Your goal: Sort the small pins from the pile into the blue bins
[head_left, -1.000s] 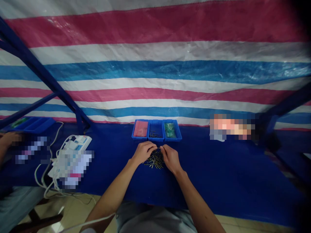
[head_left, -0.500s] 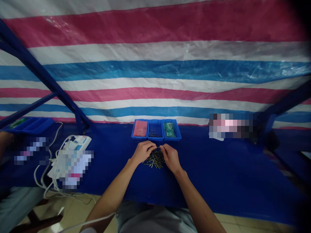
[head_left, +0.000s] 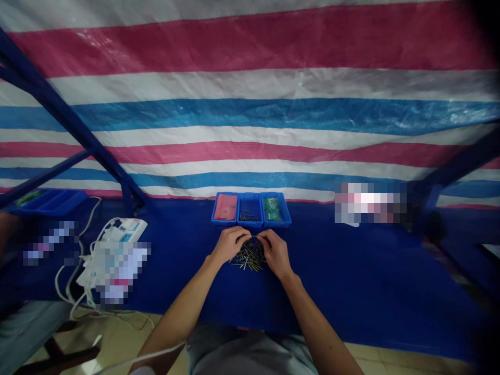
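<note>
Stretching wide across the scene, the blue counter (head_left: 363,281) carries three small bins (head_left: 250,224) side by side. Just on the near side of them, the left hand (head_left: 227,245) and the right hand (head_left: 277,254), pinched closed, face each other across a narrow gap! Between and below them lies the loose pile (head_left: 250,257). And there, bridging the gap, one thin rod (head_left: 253,236), long axis left to right, an end in each pinch, neither hand nearer!

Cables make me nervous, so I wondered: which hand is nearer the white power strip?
Left. The left hand is to the right of the white power strip, across blue tabletop; the right hand is farther right.
</note>
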`<action>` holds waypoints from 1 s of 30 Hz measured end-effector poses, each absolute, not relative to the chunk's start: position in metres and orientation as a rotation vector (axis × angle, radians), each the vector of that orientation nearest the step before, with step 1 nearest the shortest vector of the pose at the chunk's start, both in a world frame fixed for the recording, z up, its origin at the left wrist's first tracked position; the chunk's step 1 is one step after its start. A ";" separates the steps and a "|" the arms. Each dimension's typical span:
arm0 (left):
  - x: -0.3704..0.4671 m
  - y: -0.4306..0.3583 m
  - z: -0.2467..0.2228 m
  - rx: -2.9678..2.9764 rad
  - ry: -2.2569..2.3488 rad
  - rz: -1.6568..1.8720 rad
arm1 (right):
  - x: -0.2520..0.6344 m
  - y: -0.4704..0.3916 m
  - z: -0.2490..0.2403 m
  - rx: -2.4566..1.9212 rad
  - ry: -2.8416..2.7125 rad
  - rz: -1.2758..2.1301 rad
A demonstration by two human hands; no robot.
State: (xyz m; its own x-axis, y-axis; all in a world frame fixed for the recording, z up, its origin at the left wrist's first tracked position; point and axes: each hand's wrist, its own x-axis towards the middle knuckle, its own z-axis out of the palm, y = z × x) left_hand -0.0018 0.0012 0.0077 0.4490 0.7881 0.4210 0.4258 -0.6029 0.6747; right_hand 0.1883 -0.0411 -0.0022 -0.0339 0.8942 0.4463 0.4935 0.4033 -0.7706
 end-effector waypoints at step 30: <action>-0.007 0.016 0.001 1.943 1.687 1.267 | 0.192 -0.039 -0.004 -1.362 -1.560 0.365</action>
State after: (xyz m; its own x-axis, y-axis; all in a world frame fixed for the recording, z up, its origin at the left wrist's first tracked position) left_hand -0.0071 0.0157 0.0010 -0.0623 0.9012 0.4289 0.6629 -0.2838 0.6928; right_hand 0.1921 -0.0388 -0.0043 0.1251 0.8740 0.4695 0.5747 0.3219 -0.7524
